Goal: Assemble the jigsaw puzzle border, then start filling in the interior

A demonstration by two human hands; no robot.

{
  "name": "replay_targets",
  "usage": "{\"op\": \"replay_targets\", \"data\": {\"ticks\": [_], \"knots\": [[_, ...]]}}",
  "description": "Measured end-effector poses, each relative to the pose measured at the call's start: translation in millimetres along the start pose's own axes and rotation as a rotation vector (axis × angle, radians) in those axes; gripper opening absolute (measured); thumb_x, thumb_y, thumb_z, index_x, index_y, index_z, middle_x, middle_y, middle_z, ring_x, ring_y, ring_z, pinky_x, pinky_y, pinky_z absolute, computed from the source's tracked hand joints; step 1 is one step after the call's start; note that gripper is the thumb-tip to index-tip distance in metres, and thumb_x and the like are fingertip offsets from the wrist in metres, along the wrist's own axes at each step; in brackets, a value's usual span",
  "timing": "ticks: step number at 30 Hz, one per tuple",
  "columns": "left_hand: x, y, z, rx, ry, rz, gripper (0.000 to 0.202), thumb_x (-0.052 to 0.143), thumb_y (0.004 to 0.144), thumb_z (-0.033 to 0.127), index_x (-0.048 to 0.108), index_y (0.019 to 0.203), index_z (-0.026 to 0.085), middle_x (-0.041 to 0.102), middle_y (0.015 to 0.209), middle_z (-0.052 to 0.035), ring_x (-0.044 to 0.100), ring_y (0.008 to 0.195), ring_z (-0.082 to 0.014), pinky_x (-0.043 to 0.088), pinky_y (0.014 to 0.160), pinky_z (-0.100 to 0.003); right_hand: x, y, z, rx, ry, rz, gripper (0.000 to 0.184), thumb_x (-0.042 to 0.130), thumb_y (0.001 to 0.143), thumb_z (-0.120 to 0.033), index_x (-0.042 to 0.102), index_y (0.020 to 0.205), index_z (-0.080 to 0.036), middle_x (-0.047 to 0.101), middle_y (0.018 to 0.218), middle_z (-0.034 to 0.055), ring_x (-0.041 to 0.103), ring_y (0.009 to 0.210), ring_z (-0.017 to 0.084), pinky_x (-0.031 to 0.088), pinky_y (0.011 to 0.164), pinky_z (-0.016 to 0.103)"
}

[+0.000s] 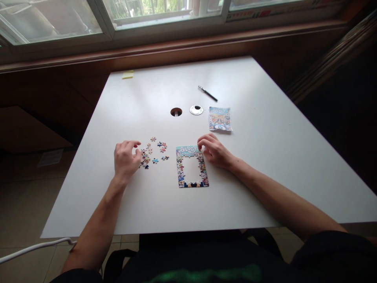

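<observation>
A small jigsaw puzzle (192, 166) lies on the white table (250, 177) in front of me; its colourful border is joined and its middle is bare. Several loose puzzle pieces (154, 151) are scattered to its left. My left hand (126, 158) rests beside those pieces with fingers curled, the fingertips touching the nearest ones; I cannot tell whether it pinches one. My right hand (214, 151) sits at the puzzle's top right corner, fingers bent down and touching the frame's edge.
A printed puzzle packet (219, 118) lies beyond my right hand. Farther back are a pen (207, 93), a round cable hole (176, 112) with its white cap (196, 110) beside it, and a yellow sticky pad (128, 74). Windows run behind the table.
</observation>
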State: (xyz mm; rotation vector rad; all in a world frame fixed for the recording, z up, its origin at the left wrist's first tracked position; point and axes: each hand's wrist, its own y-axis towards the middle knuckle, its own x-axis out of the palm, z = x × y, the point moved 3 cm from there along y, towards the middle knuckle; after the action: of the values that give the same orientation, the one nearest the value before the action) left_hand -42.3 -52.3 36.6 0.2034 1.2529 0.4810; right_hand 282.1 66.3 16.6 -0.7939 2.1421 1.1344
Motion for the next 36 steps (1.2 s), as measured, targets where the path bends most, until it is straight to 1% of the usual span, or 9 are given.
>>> {"op": "replay_targets", "data": {"ticks": [3, 5, 11, 16, 18, 23, 26, 30, 36], "knots": [[-0.5, 1.0, -7.1, -0.027, 0.053, -0.034, 0.026, 0.051, 0.085, 0.013, 0.072, 0.098, 0.022, 0.070, 0.097, -0.0071, 0.057, 0.097, -0.0283, 0.045, 0.095, -0.046, 0.1, 0.1, 0.3, 0.002, 0.001, 0.005, 0.039, 0.044, 0.068, 0.008, 0.054, 0.090, -0.023, 0.060, 0.100, 0.0074, 0.051, 0.097, 0.025, 0.049, 0.086, 0.042], [-2.6, 1.8, -9.0, -0.011, 0.047, -0.042, 0.027, 0.050, 0.086, 0.011, 0.073, 0.095, 0.022, 0.070, 0.097, -0.0066, 0.057, 0.097, -0.0281, 0.046, 0.095, -0.045, 0.0, 0.2, 0.4, 0.009, 0.006, 0.005, 0.038, 0.045, 0.068, 0.007, 0.054, 0.090, -0.023, 0.060, 0.100, 0.0075, 0.051, 0.097, 0.025, 0.049, 0.086, 0.043], [-12.9, 5.7, -14.3, 0.174, -0.061, -0.183, 0.021, 0.052, 0.087, 0.017, 0.072, 0.091, 0.023, 0.069, 0.099, -0.0045, 0.060, 0.099, -0.0241, 0.048, 0.094, -0.039, -0.7, 0.6, 0.0, 0.015, 0.010, 0.003, 0.037, 0.045, 0.070, 0.007, 0.054, 0.090, -0.023, 0.060, 0.099, 0.0072, 0.052, 0.096, 0.025, 0.050, 0.085, 0.042], [-23.4, 7.9, -37.1, 0.119, 0.038, -0.176, 0.028, 0.048, 0.081, 0.009, 0.071, 0.087, 0.024, 0.070, 0.098, -0.0029, 0.061, 0.098, -0.0245, 0.048, 0.092, -0.039, 0.5, -0.5, 1.6, 0.019, 0.006, -0.007, 0.037, 0.046, 0.070, 0.007, 0.054, 0.091, -0.023, 0.060, 0.101, 0.0072, 0.052, 0.097, 0.024, 0.050, 0.087, 0.042], [-24.6, 7.7, -42.7, 0.094, 0.076, -0.190, 0.026, 0.050, 0.079, 0.011, 0.071, 0.089, 0.024, 0.071, 0.097, -0.0026, 0.061, 0.097, -0.0251, 0.048, 0.091, -0.039, 1.0, -1.0, 2.5, 0.023, 0.008, -0.009, 0.037, 0.046, 0.070, 0.007, 0.054, 0.091, -0.023, 0.060, 0.101, 0.0072, 0.052, 0.097, 0.025, 0.049, 0.088, 0.042], [-19.9, 5.3, -34.4, 0.117, 0.101, -0.305, 0.012, 0.062, 0.079, 0.029, 0.070, 0.087, 0.026, 0.070, 0.096, -0.0022, 0.061, 0.094, -0.0252, 0.047, 0.090, -0.038, 1.0, -0.9, 2.6, 0.026, 0.019, 0.001, 0.036, 0.047, 0.070, 0.006, 0.056, 0.091, -0.023, 0.061, 0.100, 0.0074, 0.052, 0.096, 0.025, 0.049, 0.087, 0.044], [-17.6, 4.9, -27.4, 0.128, 0.099, -0.331, 0.009, 0.060, 0.079, 0.029, 0.067, 0.083, 0.024, 0.070, 0.096, -0.0022, 0.060, 0.092, -0.0246, 0.047, 0.089, -0.038, 0.8, -0.4, 2.1, 0.024, 0.018, 0.002, 0.036, 0.047, 0.070, 0.006, 0.056, 0.091, -0.023, 0.061, 0.100, 0.0073, 0.052, 0.096, 0.025, 0.049, 0.087, 0.043], [-14.9, 4.6, -26.3, 0.154, 0.077, -0.351, 0.006, 0.059, 0.077, 0.025, 0.064, 0.077, 0.023, 0.070, 0.097, -0.0030, 0.059, 0.091, -0.0240, 0.046, 0.089, -0.037, 0.4, 0.3, 1.6, 0.012, 0.010, 0.005, 0.036, 0.046, 0.071, 0.007, 0.054, 0.091, -0.022, 0.060, 0.099, 0.0073, 0.052, 0.095, 0.024, 0.049, 0.086, 0.042], [-13.5, 3.8, -27.9, 0.150, 0.101, -0.327, 0.014, 0.059, 0.082, 0.028, 0.067, 0.092, 0.025, 0.070, 0.098, -0.0028, 0.060, 0.094, -0.0247, 0.044, 0.090, -0.038, 0.1, 0.2, 1.4, 0.010, 0.013, 0.008, 0.035, 0.047, 0.072, 0.006, 0.054, 0.090, -0.023, 0.060, 0.100, 0.0074, 0.052, 0.095, 0.025, 0.049, 0.086, 0.043]]}}
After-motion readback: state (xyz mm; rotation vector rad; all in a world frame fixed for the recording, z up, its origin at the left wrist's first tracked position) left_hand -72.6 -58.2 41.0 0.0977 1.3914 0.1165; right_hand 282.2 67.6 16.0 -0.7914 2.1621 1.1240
